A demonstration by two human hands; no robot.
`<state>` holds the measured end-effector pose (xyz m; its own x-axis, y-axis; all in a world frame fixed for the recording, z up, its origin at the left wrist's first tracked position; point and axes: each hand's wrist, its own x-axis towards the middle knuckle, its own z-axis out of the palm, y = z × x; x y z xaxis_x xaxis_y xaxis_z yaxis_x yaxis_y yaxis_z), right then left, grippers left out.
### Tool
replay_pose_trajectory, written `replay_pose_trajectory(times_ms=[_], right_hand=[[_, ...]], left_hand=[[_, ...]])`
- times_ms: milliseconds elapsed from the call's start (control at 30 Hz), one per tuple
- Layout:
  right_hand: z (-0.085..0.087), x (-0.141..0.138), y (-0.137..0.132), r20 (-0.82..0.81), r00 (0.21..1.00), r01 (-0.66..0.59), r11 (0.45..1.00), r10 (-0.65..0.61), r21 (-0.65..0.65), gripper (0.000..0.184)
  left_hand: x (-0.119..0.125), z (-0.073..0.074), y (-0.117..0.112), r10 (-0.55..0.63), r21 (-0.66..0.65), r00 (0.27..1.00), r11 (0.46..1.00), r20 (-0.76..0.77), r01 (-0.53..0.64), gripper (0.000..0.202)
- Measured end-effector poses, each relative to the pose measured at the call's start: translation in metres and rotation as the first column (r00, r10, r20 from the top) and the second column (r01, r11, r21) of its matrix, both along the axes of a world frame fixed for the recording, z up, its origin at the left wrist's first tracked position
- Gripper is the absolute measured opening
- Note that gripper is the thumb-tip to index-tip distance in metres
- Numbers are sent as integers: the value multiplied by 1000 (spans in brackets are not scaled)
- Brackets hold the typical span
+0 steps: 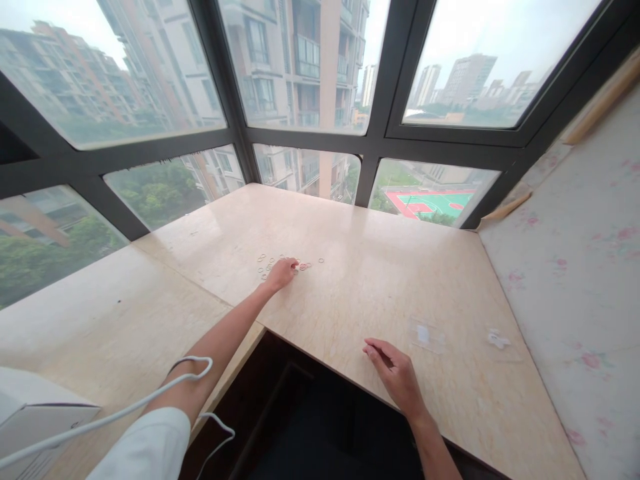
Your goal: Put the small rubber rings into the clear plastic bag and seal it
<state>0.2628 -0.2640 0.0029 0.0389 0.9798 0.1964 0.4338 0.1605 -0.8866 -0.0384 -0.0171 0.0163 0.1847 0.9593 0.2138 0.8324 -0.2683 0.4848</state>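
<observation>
My left hand (283,272) reaches over a scatter of small thin rings (261,270) on the pale marble-patterned counter (350,280). Its fingers are drawn together in a pinch at the near side of the rings; whatever is between the tips is too small to make out. Just right of those fingertips lie a few reddish rings (303,266), and a single ring (321,261) sits apart farther right. My right hand (395,370) is at the counter's front edge, fingers curled and pressed to the thumb. I cannot make out what it holds, if anything.
A clear plastic bag (426,335) with a white label and a small crumpled clear piece (498,339) lie right of my right hand. A white cable (125,417) crosses my left forearm beside a white box (35,420). Windows and a floral wall (575,287) border the counter.
</observation>
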Motion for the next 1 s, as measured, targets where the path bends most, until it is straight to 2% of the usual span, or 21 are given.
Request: replay_pose_trajectory(times_ms=[200, 333, 433, 600, 700, 767, 867, 1000], right_hand=[[-1, 0, 0, 11, 1000, -15, 1000, 15, -3, 28], [-1, 0, 1, 17, 1000, -15, 1000, 15, -6, 27], [0, 0, 0, 22, 1000, -13, 1000, 13, 0, 28], [2, 0, 0, 23, 1000, -9, 1000, 9, 0, 28], [3, -1, 0, 20, 1000, -7, 1000, 7, -5, 28], [3, -1, 0, 18, 1000, -1, 1000, 1, -4, 28], [2, -1, 0, 12, 1000, 11, 1000, -11, 0, 29], [2, -1, 0, -19, 1000, 10, 1000, -10, -23, 29]], left_hand=[[-22, 13, 3, 151, 82, 980, 983, 129, -162, 27], [-32, 20, 3, 184, 100, 946, 971, 268, -217, 24], [-35, 22, 4, 216, 78, 895, 961, 390, -266, 22], [-30, 23, -1, 330, 3, 758, 916, 563, -400, 27], [-14, 22, -13, 367, -33, 683, 893, 632, -449, 27], [5, 19, -26, 373, -57, 642, 888, 670, -456, 27], [45, 13, -51, 353, -90, 603, 902, 715, -422, 26], [109, 2, -92, 290, -120, 591, 943, 753, -310, 21]])
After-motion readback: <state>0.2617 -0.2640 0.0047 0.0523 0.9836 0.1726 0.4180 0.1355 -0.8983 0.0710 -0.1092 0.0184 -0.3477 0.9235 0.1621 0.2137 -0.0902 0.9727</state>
